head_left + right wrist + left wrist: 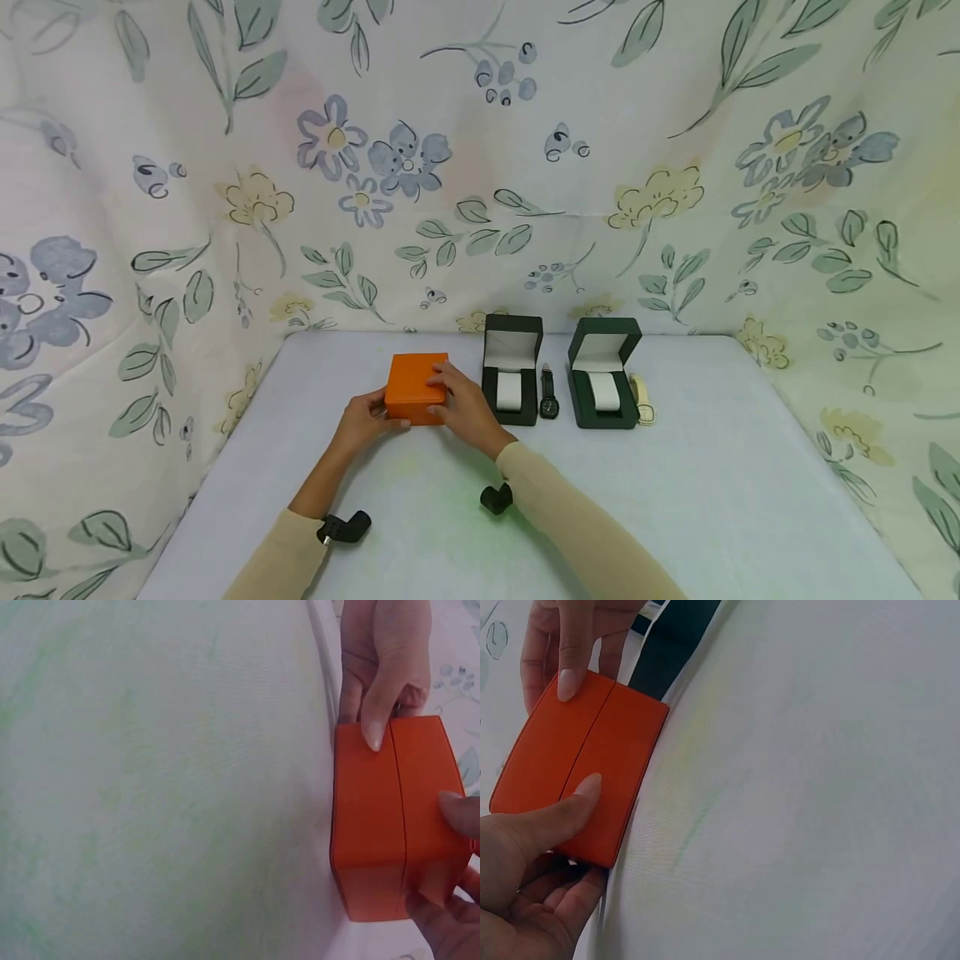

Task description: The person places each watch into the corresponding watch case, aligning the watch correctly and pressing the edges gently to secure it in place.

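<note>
A closed orange lidded box stands on the table's left half, with a seam running round its sides. My left hand grips its left side; in the left wrist view the thumb lies across the front face, below the seam. From the right, my right hand holds the box by the lid. One of its digits touches the front face and other fingers reach onto the top and side. In the right wrist view, part of the right hand is cut off by the frame edge.
Right of the orange box stand an open black watch box and an open green watch box, each with a white cushion. A black watch lies between them; a yellow-strapped watch lies beside the green one. Floral cloth hangs behind.
</note>
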Motion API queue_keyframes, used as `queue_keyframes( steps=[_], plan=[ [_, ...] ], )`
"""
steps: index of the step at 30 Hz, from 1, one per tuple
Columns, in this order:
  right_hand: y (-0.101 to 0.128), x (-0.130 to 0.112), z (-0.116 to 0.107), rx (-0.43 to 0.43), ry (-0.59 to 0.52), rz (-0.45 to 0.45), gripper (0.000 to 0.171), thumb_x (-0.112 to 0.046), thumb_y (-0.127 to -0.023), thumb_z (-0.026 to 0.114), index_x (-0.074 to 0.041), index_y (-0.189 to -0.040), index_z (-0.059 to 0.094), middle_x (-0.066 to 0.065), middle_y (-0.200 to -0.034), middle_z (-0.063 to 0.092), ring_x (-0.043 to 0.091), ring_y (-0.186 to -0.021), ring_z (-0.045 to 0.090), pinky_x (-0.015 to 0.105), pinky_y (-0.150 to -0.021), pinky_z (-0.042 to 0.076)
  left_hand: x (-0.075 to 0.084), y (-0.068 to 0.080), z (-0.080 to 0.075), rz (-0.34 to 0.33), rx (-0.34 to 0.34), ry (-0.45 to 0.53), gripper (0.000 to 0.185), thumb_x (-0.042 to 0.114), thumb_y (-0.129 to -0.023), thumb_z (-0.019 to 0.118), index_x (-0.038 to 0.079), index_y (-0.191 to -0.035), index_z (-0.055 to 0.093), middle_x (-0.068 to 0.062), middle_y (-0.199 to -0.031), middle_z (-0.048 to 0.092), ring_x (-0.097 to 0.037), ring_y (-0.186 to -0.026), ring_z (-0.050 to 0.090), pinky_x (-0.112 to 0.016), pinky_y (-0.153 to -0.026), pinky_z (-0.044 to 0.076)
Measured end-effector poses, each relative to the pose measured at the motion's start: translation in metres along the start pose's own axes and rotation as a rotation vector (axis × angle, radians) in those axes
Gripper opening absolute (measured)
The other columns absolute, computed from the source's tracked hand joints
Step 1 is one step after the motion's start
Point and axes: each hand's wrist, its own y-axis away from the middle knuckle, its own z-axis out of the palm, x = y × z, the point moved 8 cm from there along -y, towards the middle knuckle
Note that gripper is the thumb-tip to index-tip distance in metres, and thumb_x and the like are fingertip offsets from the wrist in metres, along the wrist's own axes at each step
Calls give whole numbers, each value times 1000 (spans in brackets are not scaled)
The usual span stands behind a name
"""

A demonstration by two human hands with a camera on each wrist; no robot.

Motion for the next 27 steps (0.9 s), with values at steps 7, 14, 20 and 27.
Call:
queue_keyframes(
  steps=[7, 14, 20, 27],
  plan=[
    [0, -2, -6, -28, 77, -12, 39, -17, -94, 75, -8, -130, 65, 9, -156, 45, 24, -149, 33, 40, -120, 31, 6, -1, 0, 28, -73, 58, 85, 13, -84, 85, -4, -153, 38, -26, -151, 46, -40, -135, 50, -45, -108, 44],
    [5, -3, -12, -48, 36, 21, 38, -23, -96, 73, -10, -132, 66, 11, -155, 47, 25, -143, 44, 40, -112, 44, 9, 6, -5, 19, -55, 47, 88, 29, -90, 80, 4, -159, 31, -23, -155, 41, -41, -136, 49, -47, -110, 42],
    [13, -12, -24, -60, -37, 17, 39, -20, -98, 71, -7, -134, 64, 12, -153, 48, 26, -141, 46, 44, -108, 48, 21, 11, -5, 55, -9, -40, 89, 36, -92, 77, 5, -160, 28, -21, -154, 44, -42, -137, 48, -54, -107, 46],
    [20, -20, -44, -42, -58, -8, 42, -22, -98, 71, -6, -136, 63, 11, -147, 55, 25, -137, 50, 51, -104, 50, 35, 16, -8, -13, 22, -172, 99, 50, -86, 79, 10, -161, 28, -20, -161, 32, -44, -146, 33, -63, -112, 35]
  ],
)
